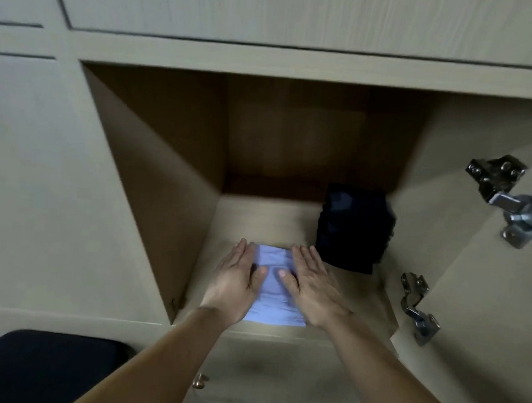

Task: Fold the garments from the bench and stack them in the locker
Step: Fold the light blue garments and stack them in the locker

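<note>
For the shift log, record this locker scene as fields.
locker: open, door swung to the right
light blue garment: folded, flat on the locker floor near the front
left grip: fingers straight, on the garment's left edge
right grip: fingers straight, on the garment's right edge
dark stack: folded garments, right rear, apart from the blue one
stage: blue garment lies beside the dark stack, not on it

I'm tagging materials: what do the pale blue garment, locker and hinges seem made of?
Pale blue garment: soft matte fabric, maybe cotton; shallow creases show.
Locker: matte wood-look board, probably laminate; faint grain.
Hinges: shiny metal, likely steel; bright glints.
</note>
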Demonstrator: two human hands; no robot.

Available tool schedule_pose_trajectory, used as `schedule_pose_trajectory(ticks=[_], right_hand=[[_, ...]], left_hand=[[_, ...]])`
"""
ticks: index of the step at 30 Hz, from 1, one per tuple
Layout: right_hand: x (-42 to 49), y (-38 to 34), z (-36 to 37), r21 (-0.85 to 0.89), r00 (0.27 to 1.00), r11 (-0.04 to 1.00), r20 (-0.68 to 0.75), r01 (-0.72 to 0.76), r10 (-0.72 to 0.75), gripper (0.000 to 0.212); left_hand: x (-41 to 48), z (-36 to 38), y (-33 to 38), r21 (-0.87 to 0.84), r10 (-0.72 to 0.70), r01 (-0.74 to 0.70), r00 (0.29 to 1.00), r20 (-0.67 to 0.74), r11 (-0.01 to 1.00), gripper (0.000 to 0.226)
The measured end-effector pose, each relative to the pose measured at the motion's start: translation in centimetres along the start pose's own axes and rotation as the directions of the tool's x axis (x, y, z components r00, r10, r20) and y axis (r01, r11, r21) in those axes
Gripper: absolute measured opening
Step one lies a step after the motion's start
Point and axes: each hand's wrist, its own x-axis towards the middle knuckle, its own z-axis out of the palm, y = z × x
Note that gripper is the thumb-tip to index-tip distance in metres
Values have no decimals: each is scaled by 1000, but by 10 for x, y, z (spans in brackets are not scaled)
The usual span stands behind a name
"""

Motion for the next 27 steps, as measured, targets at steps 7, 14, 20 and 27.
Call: schedule_pose_trajectory(ticks=[7,14,20,27], right_hand=[[-53,-56,-71,-180,955,983,-285,31,-83,52],[-131,-125,-110,-147,927,979,-325,144,-185,58],[-192,-187,-92,-80,913,963,-306,257,-269,60],[-255,-252,-25,-64,871,900,-233,430,-433,58]], left_hand=[[-65,-77,28,232,-8,32,995,-104,972,65],[-164,-148,38,241,-50,106,973,-226,965,67],[-259,-182,18,165,-152,212,936,-316,963,69],[-378,-197,-30,146,-321,413,848,-423,899,66]])
